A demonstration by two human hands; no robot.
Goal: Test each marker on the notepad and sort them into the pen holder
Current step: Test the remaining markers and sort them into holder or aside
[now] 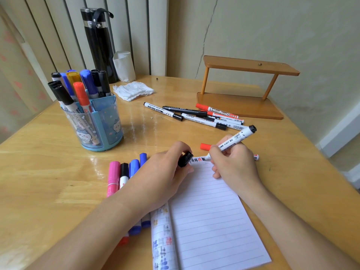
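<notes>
My right hand (232,164) grips an uncapped white marker (233,141), its tip down at the top edge of the lined notepad (210,217). The marker's black cap (185,159) is pinched in my left hand (159,178), which rests on the notepad's top left corner. A blue pen holder (105,125) at the left holds several markers. Loose markers (202,115) lie in a pile behind the notepad. Another group of markers (124,174), pink, black and blue, lies left of the notepad, partly under my left forearm. A red-capped marker (205,146) lies behind my right hand.
A wooden stand (239,98) sits at the back right of the table. A crumpled tissue (132,91), a white paper roll (124,66) and a tall black flask (99,43) stand at the back. The table's right edge drops off near the wall.
</notes>
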